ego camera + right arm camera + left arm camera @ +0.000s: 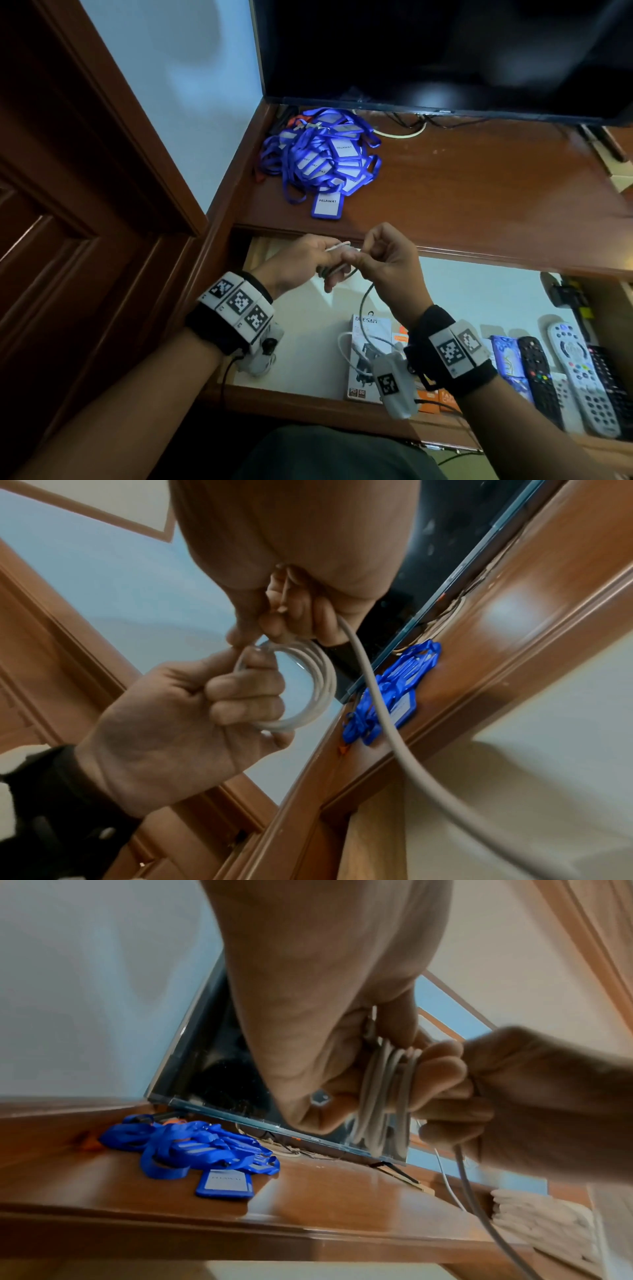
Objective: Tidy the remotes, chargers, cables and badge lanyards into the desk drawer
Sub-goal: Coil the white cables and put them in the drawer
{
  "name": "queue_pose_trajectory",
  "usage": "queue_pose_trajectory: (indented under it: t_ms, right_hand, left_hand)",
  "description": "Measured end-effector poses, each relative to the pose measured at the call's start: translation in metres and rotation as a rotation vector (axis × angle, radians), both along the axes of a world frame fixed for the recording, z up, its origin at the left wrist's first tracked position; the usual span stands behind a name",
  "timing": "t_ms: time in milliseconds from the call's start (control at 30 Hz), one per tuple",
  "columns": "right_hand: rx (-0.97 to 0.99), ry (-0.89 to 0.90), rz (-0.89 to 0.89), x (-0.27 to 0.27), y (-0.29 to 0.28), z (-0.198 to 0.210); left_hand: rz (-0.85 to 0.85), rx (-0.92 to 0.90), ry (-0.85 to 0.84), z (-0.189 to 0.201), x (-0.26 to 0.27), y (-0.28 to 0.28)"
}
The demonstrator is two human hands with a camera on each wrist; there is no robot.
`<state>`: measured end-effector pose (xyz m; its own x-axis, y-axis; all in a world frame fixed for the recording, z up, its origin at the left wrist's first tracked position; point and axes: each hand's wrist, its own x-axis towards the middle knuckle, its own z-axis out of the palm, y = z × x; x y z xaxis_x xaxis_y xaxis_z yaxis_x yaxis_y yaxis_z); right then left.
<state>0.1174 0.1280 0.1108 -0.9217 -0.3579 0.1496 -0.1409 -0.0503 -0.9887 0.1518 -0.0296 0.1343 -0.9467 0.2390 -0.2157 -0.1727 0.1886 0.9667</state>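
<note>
Left hand clamped its grip on a coiled white cable; right hand pinched the tail, whose far end was hidden in the drawer.

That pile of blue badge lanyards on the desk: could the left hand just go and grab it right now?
Probably not yet. The blue lanyards lie in the open on the desk with nothing in the way, but the left hand grips a coil of white cable, which the right hand also holds.

Black wristbands, white marker-tag blocks, wrist cameras, possibly cabled.
</note>
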Motion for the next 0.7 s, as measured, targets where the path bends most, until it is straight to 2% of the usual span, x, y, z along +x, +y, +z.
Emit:
queue_pose_trajectory:
  t_ms: [133,300,467,700]
  right_hand:
    - [0.015,-0.043,-0.046,-0.004,0.007,-0.009]
    - [-0.089,-0.14,-0.044,-0.004,0.011,-0.016]
    - [-0.141,-0.173,-0.078,-0.003,0.021,-0.024]
    - [0.078,-0.126,-0.103,-0.015,0.028,-0.033]
  left_hand:
    - [-0.075,0.083,-0.096,-0.001,-0.004,0.0]
    - [-0.011,0.281,-0.208,-0.007,-0.002,0.004]
    - [0.175,0.502,-0.153,-0.008,-0.003,0.0]
    - [0.482,0.77,-0.127,-0.01,-0.004,0.003]
